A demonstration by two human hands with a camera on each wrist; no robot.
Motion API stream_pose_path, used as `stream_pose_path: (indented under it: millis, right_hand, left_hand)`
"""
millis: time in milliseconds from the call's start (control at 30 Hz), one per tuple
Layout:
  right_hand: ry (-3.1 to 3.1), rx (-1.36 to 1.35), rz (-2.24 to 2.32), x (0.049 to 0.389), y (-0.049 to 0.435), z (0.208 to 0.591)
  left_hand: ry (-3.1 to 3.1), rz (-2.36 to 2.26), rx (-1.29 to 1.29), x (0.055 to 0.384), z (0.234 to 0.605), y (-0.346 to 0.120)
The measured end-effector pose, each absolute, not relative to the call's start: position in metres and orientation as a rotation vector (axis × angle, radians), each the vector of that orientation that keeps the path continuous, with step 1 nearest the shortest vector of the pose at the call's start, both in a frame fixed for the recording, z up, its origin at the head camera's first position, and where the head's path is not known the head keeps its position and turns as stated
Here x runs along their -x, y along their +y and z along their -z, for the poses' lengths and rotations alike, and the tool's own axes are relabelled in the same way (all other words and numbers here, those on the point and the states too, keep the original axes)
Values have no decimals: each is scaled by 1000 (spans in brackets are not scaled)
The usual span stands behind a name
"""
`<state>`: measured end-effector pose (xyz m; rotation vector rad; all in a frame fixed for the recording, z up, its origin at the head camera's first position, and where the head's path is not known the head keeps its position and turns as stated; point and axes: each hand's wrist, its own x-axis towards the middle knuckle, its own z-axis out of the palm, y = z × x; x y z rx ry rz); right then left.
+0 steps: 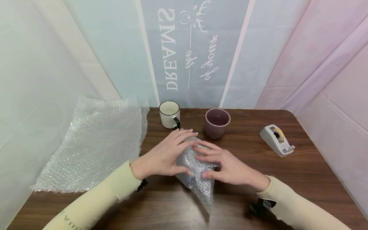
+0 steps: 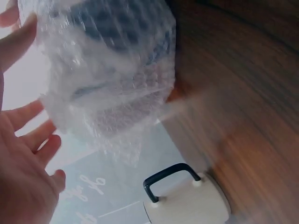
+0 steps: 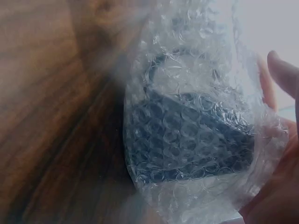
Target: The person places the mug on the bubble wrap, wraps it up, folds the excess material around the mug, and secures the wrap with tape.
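Between my hands stands a bundle of bubble wrap (image 1: 198,164) around a dark blue object (image 3: 187,135), which looks like a mug with a loop handle. Loose wrap trails from the bundle toward me. My left hand (image 1: 168,155) rests on its left and top with fingers spread and nearly straight, thumb near its front. From the right, my right hand (image 1: 231,166) touches the wrap with extended, slightly bent fingers. Just behind the bundle are a white mug (image 1: 169,117) with black rim and handle, and a purple mug (image 1: 216,126).
A large sheet of bubble wrap (image 1: 100,143) lies on the left of the brown wooden table (image 1: 244,207). At the right stands a white tape dispenser (image 1: 276,140) with a yellowish roll. A printed cloth (image 1: 198,57) hangs behind the table's back edge.
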<state>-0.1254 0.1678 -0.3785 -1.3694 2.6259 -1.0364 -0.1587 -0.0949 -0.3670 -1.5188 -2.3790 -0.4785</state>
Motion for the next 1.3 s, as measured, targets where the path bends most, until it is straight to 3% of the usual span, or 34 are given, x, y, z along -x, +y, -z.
stream_pose_path:
  millis: [300, 800, 1300]
  right_hand:
    - [2616, 1451, 876, 128, 162, 373]
    - [2547, 1554, 785, 133, 171, 373]
    - [2734, 1647, 786, 105, 168, 368]
  left_hand:
    - [-2594, 351, 1452, 157, 369, -93]
    - [-2424, 643, 1641, 154, 378, -106]
    - [-2361, 660, 1423, 143, 384, -93]
